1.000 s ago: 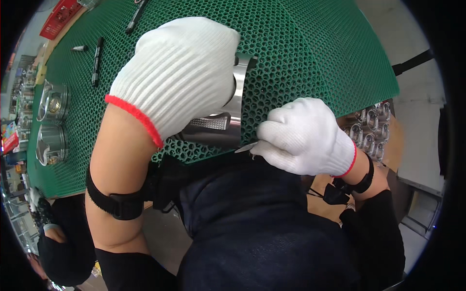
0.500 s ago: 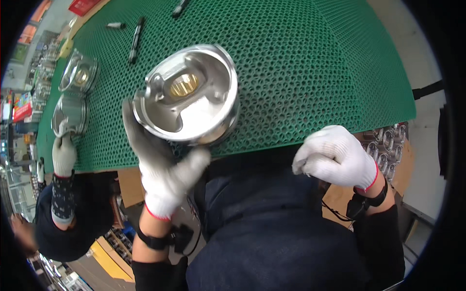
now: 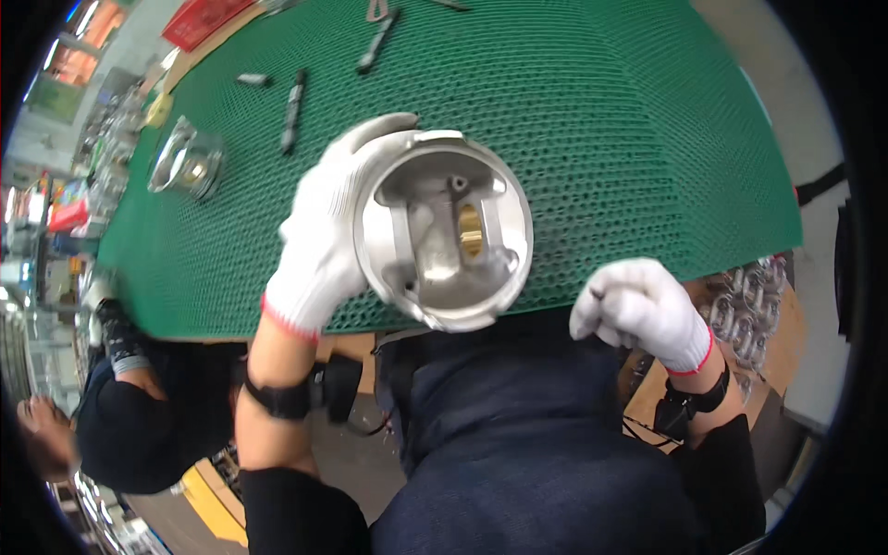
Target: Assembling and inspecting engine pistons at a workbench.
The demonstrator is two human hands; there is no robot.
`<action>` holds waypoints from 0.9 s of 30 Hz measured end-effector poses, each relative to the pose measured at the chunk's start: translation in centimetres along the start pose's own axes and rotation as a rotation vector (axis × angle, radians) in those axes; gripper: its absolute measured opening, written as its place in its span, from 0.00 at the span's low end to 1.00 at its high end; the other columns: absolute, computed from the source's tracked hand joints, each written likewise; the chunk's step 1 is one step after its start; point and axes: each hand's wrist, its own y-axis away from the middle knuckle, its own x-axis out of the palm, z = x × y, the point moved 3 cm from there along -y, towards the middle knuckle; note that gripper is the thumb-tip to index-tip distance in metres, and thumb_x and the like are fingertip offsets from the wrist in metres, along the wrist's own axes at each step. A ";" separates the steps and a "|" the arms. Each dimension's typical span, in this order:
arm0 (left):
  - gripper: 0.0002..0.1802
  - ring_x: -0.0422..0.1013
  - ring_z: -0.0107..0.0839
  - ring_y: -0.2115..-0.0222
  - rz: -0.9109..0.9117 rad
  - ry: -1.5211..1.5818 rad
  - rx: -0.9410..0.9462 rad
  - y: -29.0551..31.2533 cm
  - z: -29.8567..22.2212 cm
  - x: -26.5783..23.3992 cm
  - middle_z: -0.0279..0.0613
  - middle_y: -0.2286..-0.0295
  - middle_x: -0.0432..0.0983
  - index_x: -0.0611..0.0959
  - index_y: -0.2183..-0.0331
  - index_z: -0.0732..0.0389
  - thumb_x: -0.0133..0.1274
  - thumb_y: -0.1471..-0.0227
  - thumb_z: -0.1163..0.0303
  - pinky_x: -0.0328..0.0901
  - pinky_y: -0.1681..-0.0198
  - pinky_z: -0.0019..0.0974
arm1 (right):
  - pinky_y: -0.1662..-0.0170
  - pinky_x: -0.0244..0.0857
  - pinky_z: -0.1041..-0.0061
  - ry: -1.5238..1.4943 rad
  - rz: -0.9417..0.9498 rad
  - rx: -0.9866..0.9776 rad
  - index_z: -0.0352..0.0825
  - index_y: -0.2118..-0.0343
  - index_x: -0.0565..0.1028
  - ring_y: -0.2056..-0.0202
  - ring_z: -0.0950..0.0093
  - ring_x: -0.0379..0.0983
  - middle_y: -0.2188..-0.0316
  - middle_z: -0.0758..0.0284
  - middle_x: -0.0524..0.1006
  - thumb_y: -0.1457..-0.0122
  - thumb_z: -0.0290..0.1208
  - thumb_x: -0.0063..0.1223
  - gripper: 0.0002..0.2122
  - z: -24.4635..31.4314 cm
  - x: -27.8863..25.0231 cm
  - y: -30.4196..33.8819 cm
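Observation:
A silvery metal piston, its hollow underside facing up toward me, is gripped at its left side by my gloved left hand. A gold-coloured bushing shows inside it. The fingers of the left hand wrap round the outer wall and are partly hidden behind it. My gloved right hand is curled with the fingertips together, near the front edge of the green mat and apart from the piston. Whatever it may hold is too small or hidden to make out.
Another piston stands at the mat's left. Two dark markers and a short light piece lie toward the back. A co-worker's gloved hand is at the left. Small metal parts sit in a box below right.
My left hand has turned the piston and brought it right, gripping its side instead of supporting it from below. The co-worker's hand and the nearer left piston have moved off. My right hand stays curled.

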 end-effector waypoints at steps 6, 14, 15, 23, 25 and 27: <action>0.24 0.72 0.47 0.55 0.042 -0.657 0.376 0.1 -10.2 5.5 0.44 0.57 0.75 0.78 0.57 0.60 0.59 0.62 0.71 0.66 0.51 0.43 | 0.73 0.62 0.80 0.175 -0.185 -0.083 0.32 0.70 0.79 0.79 0.83 0.67 0.80 0.70 0.75 0.40 0.38 0.48 0.14 -0.2 -1.9 -0.2; 0.24 0.72 0.49 0.58 0.083 -0.628 0.228 -1.8 -10.4 5.6 0.46 0.58 0.75 0.77 0.57 0.59 0.59 0.60 0.69 0.66 0.53 0.44 | 0.71 0.69 0.72 0.499 -0.278 -0.431 0.35 0.72 0.79 0.76 0.70 0.76 0.79 0.63 0.77 0.43 0.39 0.52 0.11 0.6 -1.7 -1.2; 0.23 0.73 0.49 0.59 0.103 -0.596 0.224 -2.4 -10.4 5.7 0.46 0.59 0.76 0.78 0.57 0.59 0.59 0.61 0.68 0.67 0.55 0.44 | 0.73 0.70 0.71 0.664 -0.287 -0.597 0.36 0.74 0.78 0.76 0.66 0.76 0.79 0.63 0.77 0.44 0.38 0.53 0.11 0.5 -1.3 -1.1; 0.19 0.75 0.47 0.62 0.334 -0.729 0.079 -6.1 -8.5 5.4 0.47 0.64 0.77 0.80 0.60 0.59 0.57 0.58 0.68 0.70 0.58 0.44 | 0.77 0.69 0.70 1.176 -0.180 -0.590 0.38 0.78 0.76 0.83 0.66 0.74 0.84 0.65 0.74 0.45 0.40 0.55 0.11 1.5 -0.1 -1.0; 0.20 0.75 0.47 0.61 0.283 -0.676 0.084 -5.7 -7.9 5.1 0.46 0.63 0.78 0.80 0.58 0.58 0.57 0.57 0.67 0.70 0.58 0.44 | 0.76 0.69 0.69 1.051 -0.179 -0.670 0.37 0.76 0.78 0.81 0.65 0.74 0.83 0.65 0.75 0.46 0.38 0.55 0.10 1.1 -0.5 -1.3; 0.28 0.77 0.42 0.62 0.144 -0.568 0.155 -4.4 -7.8 3.9 0.45 0.62 0.78 0.76 0.50 0.56 0.60 0.57 0.68 0.71 0.58 0.40 | 0.73 0.70 0.70 0.712 -0.234 -0.707 0.34 0.72 0.79 0.77 0.65 0.76 0.79 0.63 0.77 0.47 0.36 0.54 0.09 1.3 -2.5 -1.4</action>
